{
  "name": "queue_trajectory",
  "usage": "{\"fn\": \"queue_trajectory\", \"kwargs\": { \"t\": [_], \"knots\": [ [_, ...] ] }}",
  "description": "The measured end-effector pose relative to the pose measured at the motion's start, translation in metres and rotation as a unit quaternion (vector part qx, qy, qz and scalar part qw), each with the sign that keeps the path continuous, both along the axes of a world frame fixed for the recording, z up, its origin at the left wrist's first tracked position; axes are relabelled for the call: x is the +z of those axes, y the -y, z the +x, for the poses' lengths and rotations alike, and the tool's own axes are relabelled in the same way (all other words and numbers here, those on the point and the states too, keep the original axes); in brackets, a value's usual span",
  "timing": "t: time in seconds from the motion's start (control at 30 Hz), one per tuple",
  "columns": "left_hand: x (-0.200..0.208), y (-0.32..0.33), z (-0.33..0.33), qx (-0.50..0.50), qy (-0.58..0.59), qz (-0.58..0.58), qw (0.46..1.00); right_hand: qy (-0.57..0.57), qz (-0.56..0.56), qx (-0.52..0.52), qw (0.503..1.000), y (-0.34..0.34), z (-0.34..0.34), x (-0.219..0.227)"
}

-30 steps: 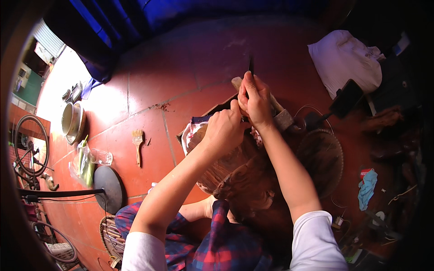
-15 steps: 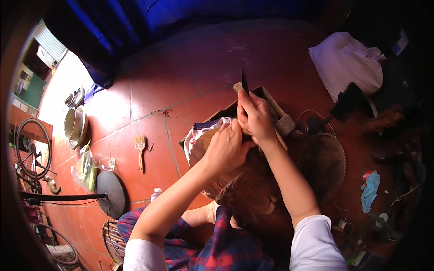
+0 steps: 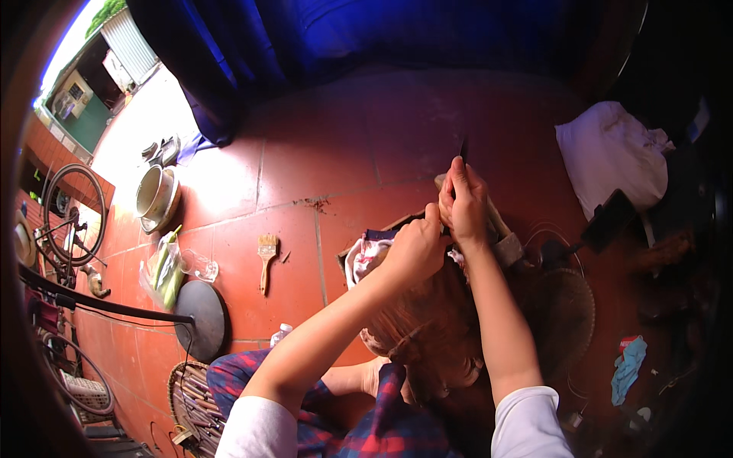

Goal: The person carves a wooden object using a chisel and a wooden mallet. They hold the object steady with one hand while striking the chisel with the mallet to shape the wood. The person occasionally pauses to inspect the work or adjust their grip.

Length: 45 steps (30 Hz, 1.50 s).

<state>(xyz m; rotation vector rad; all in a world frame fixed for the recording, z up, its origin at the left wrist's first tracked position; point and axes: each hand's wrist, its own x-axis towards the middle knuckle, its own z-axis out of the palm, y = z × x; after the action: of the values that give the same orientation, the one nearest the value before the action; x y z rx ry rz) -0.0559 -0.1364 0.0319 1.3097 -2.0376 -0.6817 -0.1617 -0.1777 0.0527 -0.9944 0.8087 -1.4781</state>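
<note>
My right hand (image 3: 468, 204) is closed around a slim tool with a dark, narrow blade (image 3: 463, 146) pointing away from me; its exact kind is unclear. Pressed close beside it, my left hand (image 3: 416, 248) has its fingers curled, and whatever lies in them is hidden. Both hands are above a brown carved wooden piece (image 3: 424, 343) in front of my bent legs. A white and dark cloth (image 3: 363, 261) sits at the wood's far left side. Just right of my right hand is a wooden block (image 3: 508, 250).
To the left lie a flat brush (image 3: 266, 259), a bag of green vegetables (image 3: 163, 276), a round black stand base (image 3: 203, 320) and a basket of sticks (image 3: 195, 404). Metal basins (image 3: 156, 200) stand farther off. At right are a white sack (image 3: 615, 156) and a blue cloth (image 3: 628, 372).
The view has shifted, so the floor things appear lower and farther right. My hands remain close together, with the dark blade still in the right one; it shows less now.
</note>
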Motion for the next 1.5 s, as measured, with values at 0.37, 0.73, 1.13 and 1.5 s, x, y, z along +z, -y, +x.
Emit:
{"fn": "queue_trajectory", "kwargs": {
  "t": [0.37,0.73,1.13,1.5],
  "knots": [
    [0.003,-0.006,0.004,0.010,0.049,0.062,0.997,-0.045,-0.004,-0.046,0.998,-0.010,0.007,-0.003],
    [-0.007,-0.007,0.012,0.018,0.002,-0.035,0.999,-0.077,-0.061,-0.060,0.993,-0.005,0.019,-0.006],
    [-0.015,-0.037,0.005,0.001,0.020,-0.114,0.993,-0.051,-0.010,0.014,0.999,-0.039,0.004,-0.007],
    [-0.017,-0.032,0.017,-0.044,0.055,-0.219,0.973,-0.079,0.021,0.041,0.996,-0.045,0.009,0.000]
  ]
}}
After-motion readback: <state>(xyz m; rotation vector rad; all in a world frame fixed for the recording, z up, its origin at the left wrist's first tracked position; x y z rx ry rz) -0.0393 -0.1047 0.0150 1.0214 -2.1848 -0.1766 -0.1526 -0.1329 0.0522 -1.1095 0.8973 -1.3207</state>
